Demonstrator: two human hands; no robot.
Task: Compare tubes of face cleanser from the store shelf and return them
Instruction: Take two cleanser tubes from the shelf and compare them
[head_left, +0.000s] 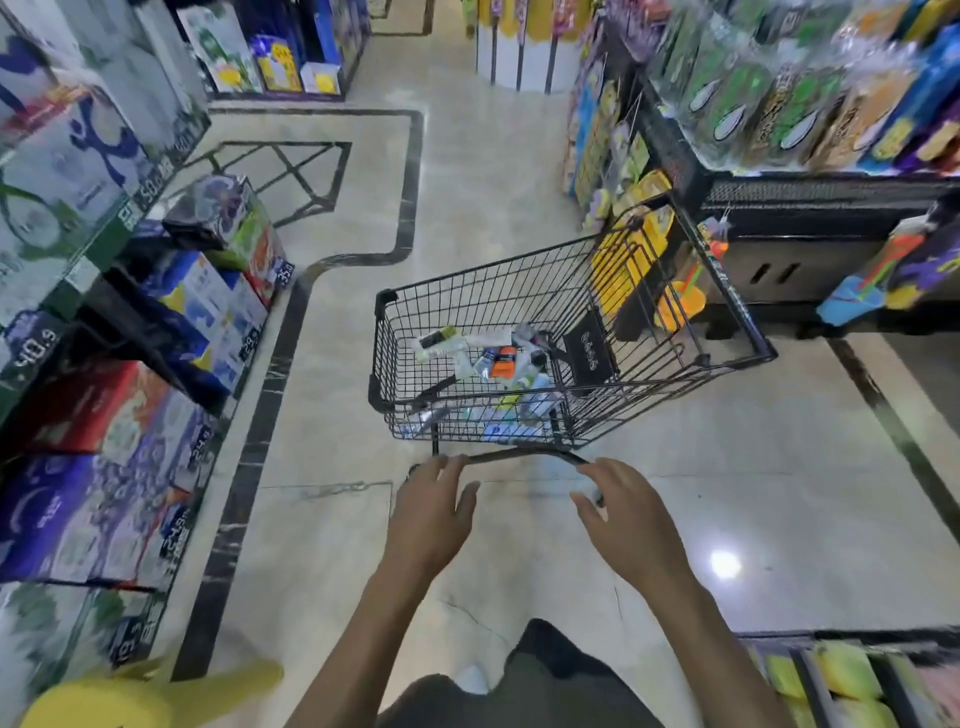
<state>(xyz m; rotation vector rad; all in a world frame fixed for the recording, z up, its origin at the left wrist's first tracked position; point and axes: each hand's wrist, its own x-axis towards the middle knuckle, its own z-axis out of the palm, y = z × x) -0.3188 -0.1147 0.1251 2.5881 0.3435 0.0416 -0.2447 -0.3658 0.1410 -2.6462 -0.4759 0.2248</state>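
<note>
A wide tiled aisle floor (467, 171) runs ahead between a left shelf (104, 322) of boxed goods and a right shelf (779, 130) of hanging packets, leaving open room to steer forward-left. A wire cart (519, 364) stands angled, its far corner close to the right shelf. Tubes (467, 348) and packets lie loose in its basket. The left hand (436, 504) and right hand (623, 504) hover relaxed at the cart handle (524, 456), fingers uncurled, grasping nothing
</note>
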